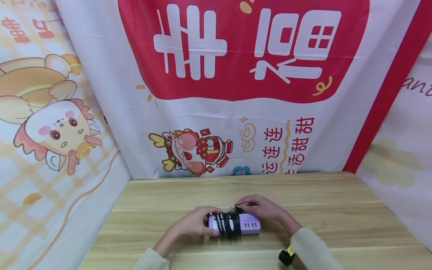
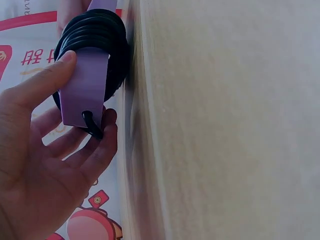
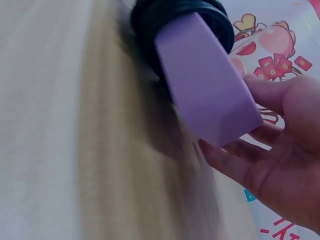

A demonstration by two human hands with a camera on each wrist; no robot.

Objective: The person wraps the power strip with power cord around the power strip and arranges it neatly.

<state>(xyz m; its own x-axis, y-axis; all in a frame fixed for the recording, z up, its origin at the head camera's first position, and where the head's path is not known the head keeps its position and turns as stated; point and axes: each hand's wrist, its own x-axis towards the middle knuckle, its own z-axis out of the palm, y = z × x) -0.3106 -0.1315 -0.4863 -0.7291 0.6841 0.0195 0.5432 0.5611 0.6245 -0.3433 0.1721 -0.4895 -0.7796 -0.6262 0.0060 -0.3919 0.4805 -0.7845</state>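
A purple power strip (image 1: 250, 221) with USB ports lies on the wooden table, a black cord (image 1: 228, 225) wound several times round its middle. My left hand (image 1: 197, 221) grips its left end, thumb on the near side. In the left wrist view the cord comes out of that end face (image 2: 82, 105), close to the fingers. Behind the strip, my right hand (image 1: 261, 207) has its fingertips at a black plug (image 1: 239, 210) and seems to pinch it. Seen from the right wrist, the strip's bare purple end (image 3: 207, 80) hides the plug and part of the thumb.
A small black object (image 1: 286, 258) with a yellow piece shows beside the right sleeve (image 1: 312, 245). The wooden table (image 1: 162, 195) meets a printed cloth (image 1: 202, 112) at its back edge. More patterned cloth (image 1: 60, 93) hangs on the left.
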